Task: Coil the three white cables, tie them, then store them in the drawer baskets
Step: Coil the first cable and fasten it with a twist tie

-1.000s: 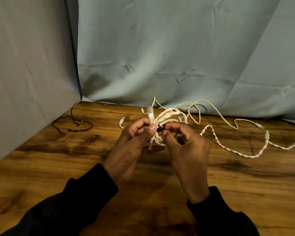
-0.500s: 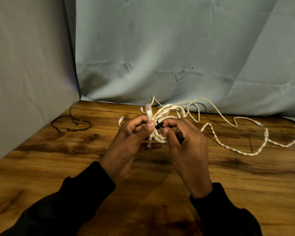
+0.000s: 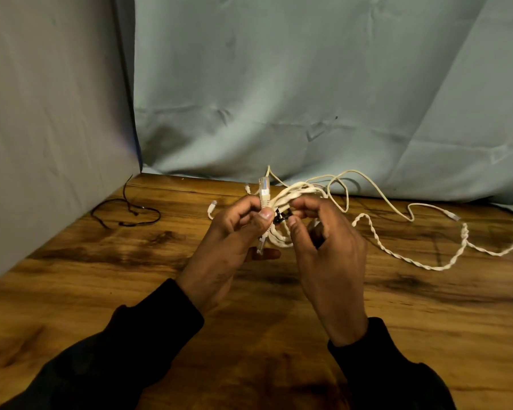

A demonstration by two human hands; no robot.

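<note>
White coiled cable [image 3: 290, 196] is sitting between your hands: your left hand [image 3: 228, 250] is pinching it below the plug, your right hand [image 3: 323, 247] is pinching the black tie [image 3: 280, 218].

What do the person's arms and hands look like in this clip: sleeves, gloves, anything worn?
Both arms wear long black fabric sleeves that end at the wrists: the left sleeve and the right sleeve. The left hand and right hand are bare, with no gloves. No rings, watch or markings show on them, and the fingernails look short and unpainted.
</note>
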